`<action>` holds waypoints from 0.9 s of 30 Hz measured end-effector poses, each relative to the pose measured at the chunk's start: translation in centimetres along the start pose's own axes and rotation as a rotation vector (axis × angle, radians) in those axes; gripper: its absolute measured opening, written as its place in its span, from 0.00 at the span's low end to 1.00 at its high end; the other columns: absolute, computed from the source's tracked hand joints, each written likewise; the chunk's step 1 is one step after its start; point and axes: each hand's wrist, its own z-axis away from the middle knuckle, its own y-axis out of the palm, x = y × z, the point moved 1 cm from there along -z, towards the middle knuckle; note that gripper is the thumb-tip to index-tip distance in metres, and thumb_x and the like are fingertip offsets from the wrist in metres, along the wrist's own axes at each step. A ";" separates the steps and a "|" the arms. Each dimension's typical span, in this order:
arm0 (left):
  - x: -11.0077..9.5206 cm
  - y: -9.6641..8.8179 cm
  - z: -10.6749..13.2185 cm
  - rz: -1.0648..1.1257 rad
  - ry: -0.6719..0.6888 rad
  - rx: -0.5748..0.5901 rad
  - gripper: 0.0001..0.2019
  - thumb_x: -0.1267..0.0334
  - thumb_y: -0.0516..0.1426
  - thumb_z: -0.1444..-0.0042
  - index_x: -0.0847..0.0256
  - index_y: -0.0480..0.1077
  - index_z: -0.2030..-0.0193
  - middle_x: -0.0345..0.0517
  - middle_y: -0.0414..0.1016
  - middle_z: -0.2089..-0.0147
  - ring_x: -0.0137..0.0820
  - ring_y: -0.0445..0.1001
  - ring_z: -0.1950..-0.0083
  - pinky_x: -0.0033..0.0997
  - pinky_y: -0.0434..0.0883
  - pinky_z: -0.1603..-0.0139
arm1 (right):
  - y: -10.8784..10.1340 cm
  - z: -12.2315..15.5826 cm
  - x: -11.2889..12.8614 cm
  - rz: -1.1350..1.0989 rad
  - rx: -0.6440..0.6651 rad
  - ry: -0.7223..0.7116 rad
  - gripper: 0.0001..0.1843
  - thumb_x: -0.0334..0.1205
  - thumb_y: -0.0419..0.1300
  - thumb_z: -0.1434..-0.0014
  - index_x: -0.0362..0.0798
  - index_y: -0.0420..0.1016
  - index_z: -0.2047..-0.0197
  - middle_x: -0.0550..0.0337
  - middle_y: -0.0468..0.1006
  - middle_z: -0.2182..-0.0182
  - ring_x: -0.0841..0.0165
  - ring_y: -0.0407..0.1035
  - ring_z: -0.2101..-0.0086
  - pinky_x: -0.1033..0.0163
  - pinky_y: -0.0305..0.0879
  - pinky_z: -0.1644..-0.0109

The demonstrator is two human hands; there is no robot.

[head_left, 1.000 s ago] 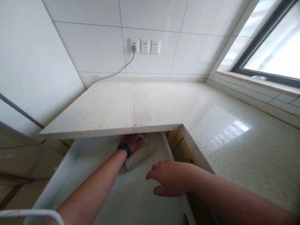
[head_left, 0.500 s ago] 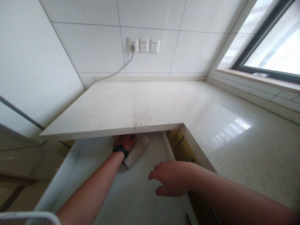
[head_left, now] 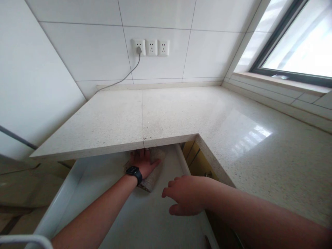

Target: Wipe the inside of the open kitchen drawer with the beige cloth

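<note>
My left hand, with a dark watch at the wrist, presses down on a brownish-grey cloth. Its fingers are spread and the thumb points out to the right. Under the palm, the cloth lies on the bottom of a pulled-out white drawer, near the counter's front edge. Part of the cloth is hidden by the hand. To the right, my right hand hovers over the drawer's right side with loosely bent fingers, thumb apart, holding nothing.
A speckled stone countertop overhangs the drawer's back and turns along the right. Sockets with a plugged-in grey cable are on the tiled wall. A white curved bar shows at lower left, a window at upper right.
My left hand has gone from bunched fingers to spread flat on the cloth, its thumb now stretched right. The cloth's near end has shifted slightly right. My right hand keeps its pose.
</note>
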 end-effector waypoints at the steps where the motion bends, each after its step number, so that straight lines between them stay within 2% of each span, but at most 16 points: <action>1: -0.7 -0.1 0.4 -0.025 0.011 0.058 0.46 0.25 0.46 0.50 0.60 0.62 0.35 0.65 0.54 0.29 0.68 0.51 0.31 0.74 0.43 0.36 | 0.0 0.0 -0.1 0.009 -0.011 0.011 0.32 0.55 0.56 0.41 0.50 0.69 0.37 0.42 0.77 0.48 0.46 0.73 0.50 0.44 0.69 0.52; 2: -1.4 -0.1 0.8 -0.042 0.015 0.119 0.52 0.22 0.48 0.55 0.60 0.59 0.32 0.66 0.47 0.26 0.73 0.45 0.30 0.79 0.41 0.39 | 0.0 -0.1 -0.2 0.016 -0.018 0.024 0.31 0.54 0.56 0.41 0.50 0.70 0.37 0.42 0.77 0.48 0.46 0.73 0.50 0.44 0.69 0.52; 4: -2.7 0.1 1.3 -0.040 0.023 0.197 0.56 0.22 0.52 0.60 0.57 0.55 0.30 0.63 0.35 0.23 0.77 0.38 0.29 0.83 0.41 0.41 | 0.0 -0.1 -0.3 0.026 -0.023 0.045 0.31 0.53 0.56 0.41 0.49 0.70 0.38 0.41 0.78 0.49 0.46 0.74 0.51 0.45 0.69 0.53; 6: -3.9 0.6 1.4 -0.022 0.064 0.174 0.52 0.26 0.53 0.56 0.55 0.54 0.29 0.58 0.31 0.23 0.73 0.38 0.28 0.79 0.44 0.39 | -0.1 -0.2 -0.3 0.027 -0.013 0.050 0.31 0.53 0.56 0.41 0.49 0.70 0.38 0.41 0.78 0.50 0.47 0.74 0.52 0.46 0.70 0.53; 10: -5.2 1.8 0.2 0.036 0.169 0.005 0.37 0.36 0.47 0.41 0.50 0.54 0.29 0.52 0.43 0.24 0.62 0.47 0.28 0.67 0.49 0.35 | -0.1 -0.3 -0.2 0.013 -0.028 0.011 0.31 0.53 0.56 0.41 0.48 0.71 0.38 0.41 0.79 0.51 0.48 0.75 0.53 0.47 0.70 0.54; 13: -5.8 2.0 -1.7 0.103 0.170 -0.032 0.32 0.42 0.46 0.37 0.49 0.55 0.29 0.52 0.54 0.27 0.60 0.54 0.31 0.65 0.53 0.36 | -0.2 -0.4 -0.1 0.010 -0.053 -0.007 0.30 0.53 0.56 0.41 0.49 0.71 0.39 0.42 0.79 0.51 0.48 0.75 0.54 0.48 0.70 0.55; 17: -6.5 1.6 -4.0 0.193 0.148 -0.056 0.26 0.47 0.42 0.33 0.53 0.65 0.35 0.52 0.66 0.34 0.53 0.60 0.34 0.59 0.55 0.35 | -0.5 -0.4 0.0 -0.004 -0.104 -0.035 0.28 0.52 0.55 0.40 0.48 0.72 0.40 0.43 0.80 0.52 0.50 0.76 0.55 0.49 0.69 0.55; 22: -7.4 1.5 -4.9 0.216 0.152 -0.084 0.27 0.48 0.37 0.31 0.55 0.67 0.37 0.51 0.67 0.34 0.46 0.62 0.33 0.51 0.56 0.34 | -0.7 -0.5 0.4 -0.034 -0.194 -0.095 0.25 0.49 0.54 0.39 0.49 0.74 0.43 0.46 0.81 0.54 0.53 0.76 0.55 0.51 0.69 0.54; 27: -8.1 1.6 -3.9 0.216 0.204 -0.084 0.27 0.48 0.38 0.31 0.55 0.67 0.38 0.47 0.70 0.36 0.44 0.63 0.35 0.49 0.58 0.34 | -0.7 -0.8 0.7 -0.030 -0.231 -0.135 0.22 0.48 0.55 0.39 0.48 0.76 0.46 0.48 0.82 0.55 0.53 0.77 0.56 0.52 0.70 0.54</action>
